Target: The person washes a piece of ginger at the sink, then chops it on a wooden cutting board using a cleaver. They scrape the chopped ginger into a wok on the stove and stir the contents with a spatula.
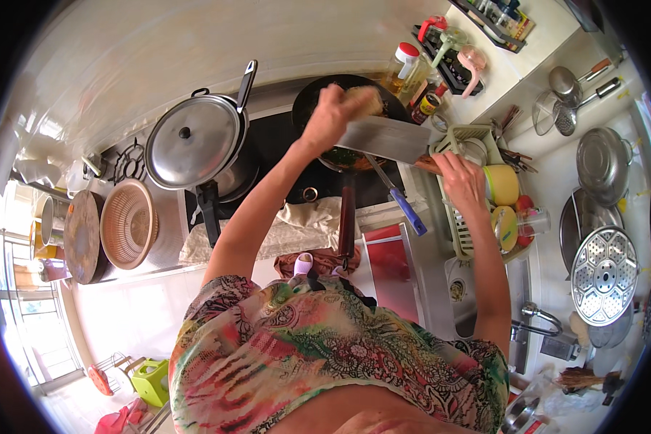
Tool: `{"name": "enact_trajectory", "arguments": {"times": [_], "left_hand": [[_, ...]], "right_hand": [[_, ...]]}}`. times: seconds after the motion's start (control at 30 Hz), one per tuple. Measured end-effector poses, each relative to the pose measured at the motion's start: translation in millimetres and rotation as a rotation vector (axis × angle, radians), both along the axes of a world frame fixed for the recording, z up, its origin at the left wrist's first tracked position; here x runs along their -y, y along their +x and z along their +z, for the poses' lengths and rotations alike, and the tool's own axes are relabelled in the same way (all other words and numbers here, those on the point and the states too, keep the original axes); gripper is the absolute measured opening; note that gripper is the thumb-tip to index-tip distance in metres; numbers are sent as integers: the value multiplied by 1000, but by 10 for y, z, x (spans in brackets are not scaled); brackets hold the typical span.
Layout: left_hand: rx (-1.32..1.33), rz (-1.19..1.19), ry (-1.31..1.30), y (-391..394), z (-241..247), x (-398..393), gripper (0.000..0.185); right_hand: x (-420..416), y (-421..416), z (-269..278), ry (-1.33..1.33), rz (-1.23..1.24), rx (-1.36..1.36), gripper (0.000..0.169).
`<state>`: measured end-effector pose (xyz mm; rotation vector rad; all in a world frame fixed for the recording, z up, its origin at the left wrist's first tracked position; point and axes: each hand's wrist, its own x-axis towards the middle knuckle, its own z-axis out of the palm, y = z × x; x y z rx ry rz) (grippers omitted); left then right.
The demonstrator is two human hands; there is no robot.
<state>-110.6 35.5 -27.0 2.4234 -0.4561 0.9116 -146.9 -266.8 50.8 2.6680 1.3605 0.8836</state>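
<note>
My right hand [461,176] grips the wooden handle of a cleaver [385,139], whose wide blade reaches left over a dark wok [310,97]. Just beyond the blade, my left hand [331,119] is above the wok. Blurred fingers hold a pale yellowish piece of food [366,101]; its kind is unclear. Green and reddish food [344,157] shows in the wok below the blade. A spatula with a blue-purple handle [407,211] leans out over the wok's near rim, beside the wok's long brown handle [346,217].
Left on the stove stands a lidded steel pot [192,142]. A plastic colander [129,224] and a round wooden board [84,237] are farther left. Sauce bottles [427,103] stand behind the wok. To the right are a dish rack [455,225] and sink [458,271].
</note>
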Motion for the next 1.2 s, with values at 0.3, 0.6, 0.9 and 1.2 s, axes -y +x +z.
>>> {"name": "enact_trajectory", "arguments": {"times": [0.3,0.6,0.9,1.2], "left_hand": [[-6,299,-220,311,-123,-352,53],[-98,383,-659,117,-120,-91,42],[-131,-932,-2089,-1761,339,-288,37],[121,-936,-2268,-3435,192,-530,37]], "right_hand": [[261,-411,31,110,-275,-41,37],[579,-833,-229,424,-407,-231,33],[416,-1129,-421,797,-174,-548,36],[-325,-1982,-103,769,-44,-536,29]]}}
